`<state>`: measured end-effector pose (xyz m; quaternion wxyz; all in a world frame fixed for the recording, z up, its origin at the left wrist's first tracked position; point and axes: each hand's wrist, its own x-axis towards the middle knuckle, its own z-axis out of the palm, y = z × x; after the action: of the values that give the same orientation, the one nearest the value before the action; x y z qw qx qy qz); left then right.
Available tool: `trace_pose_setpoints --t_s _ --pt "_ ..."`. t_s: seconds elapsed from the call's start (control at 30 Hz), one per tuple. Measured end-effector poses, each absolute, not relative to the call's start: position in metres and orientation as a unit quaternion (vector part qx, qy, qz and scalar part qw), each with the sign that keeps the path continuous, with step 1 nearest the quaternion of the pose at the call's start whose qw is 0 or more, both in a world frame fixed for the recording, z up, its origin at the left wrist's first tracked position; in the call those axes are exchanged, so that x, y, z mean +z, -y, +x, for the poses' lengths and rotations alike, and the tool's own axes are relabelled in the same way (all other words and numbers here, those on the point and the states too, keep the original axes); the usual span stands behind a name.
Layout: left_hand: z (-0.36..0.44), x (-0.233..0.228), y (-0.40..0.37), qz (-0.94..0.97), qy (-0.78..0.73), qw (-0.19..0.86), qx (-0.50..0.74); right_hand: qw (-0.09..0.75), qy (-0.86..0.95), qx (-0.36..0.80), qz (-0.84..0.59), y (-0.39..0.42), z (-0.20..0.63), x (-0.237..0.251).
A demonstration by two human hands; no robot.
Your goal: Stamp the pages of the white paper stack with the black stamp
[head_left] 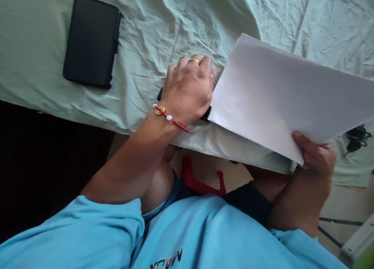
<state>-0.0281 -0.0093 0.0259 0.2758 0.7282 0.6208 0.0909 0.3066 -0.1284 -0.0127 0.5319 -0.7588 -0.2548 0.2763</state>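
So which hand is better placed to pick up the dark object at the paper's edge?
Left, probably. The left hand already rests on the dark object, covering most of it, while the right hand pinches the white paper by its near corner.

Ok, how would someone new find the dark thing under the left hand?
Start at the pale green cloth covering the table. Near its front edge the left hand rests palm-down on a slim black object, just beside the white sheet of paper. Unlike the black case, it is narrow and mostly hidden.
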Motion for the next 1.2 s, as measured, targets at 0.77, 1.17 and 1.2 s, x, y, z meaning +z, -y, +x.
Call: trace_pose_setpoints --t_s 0.77,1.17,1.2 --pt "-0.022 0.016 0.005 0.761 -0.605 0.218 0.09 0.562 0.245 0.286 -0.737 0.125 0.3 -0.013" --pt "-0.008 0.032 -0.017 0.674 -0.626 0.33 0.21 0.591 0.227 0.297 -0.715 0.122 0.309 -0.007" --pt "-0.002 0.033 -0.017 0.671 -0.62 0.34 0.223 0.593 0.226 0.295 -0.714 0.124 0.312 -0.005"
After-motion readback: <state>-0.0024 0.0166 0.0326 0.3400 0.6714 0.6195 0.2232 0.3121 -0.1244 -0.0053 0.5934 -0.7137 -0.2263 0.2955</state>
